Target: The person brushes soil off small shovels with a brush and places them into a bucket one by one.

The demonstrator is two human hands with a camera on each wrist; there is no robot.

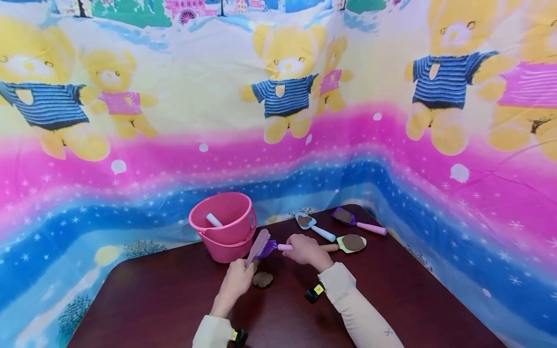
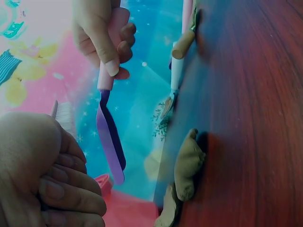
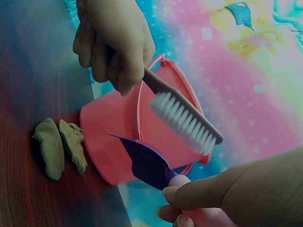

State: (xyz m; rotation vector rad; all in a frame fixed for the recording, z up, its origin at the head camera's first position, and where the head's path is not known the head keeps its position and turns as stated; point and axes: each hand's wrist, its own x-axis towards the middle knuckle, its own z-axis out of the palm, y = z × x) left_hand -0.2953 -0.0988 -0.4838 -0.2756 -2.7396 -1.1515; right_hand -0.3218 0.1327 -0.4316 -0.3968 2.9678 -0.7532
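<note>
My left hand grips the handle of a brush with white bristles. In my right hand is a small trowel with a purple blade and a pink handle, fingers wrapped around the handle. The bristles hang close to the blade; whether they touch I cannot tell. No soil shows on the visible faces of this blade. Below the two tools, a brown clay-like lump lies on the table beside a second lump. In the left wrist view the brush is mostly hidden behind the left hand.
A pink bucket stands just behind the brush, with a white cylindrical object inside. Toward the back right lie a light blue trowel, a purple trowel and a green trowel, each carrying brown material. Printed fabric hangs behind the dark table.
</note>
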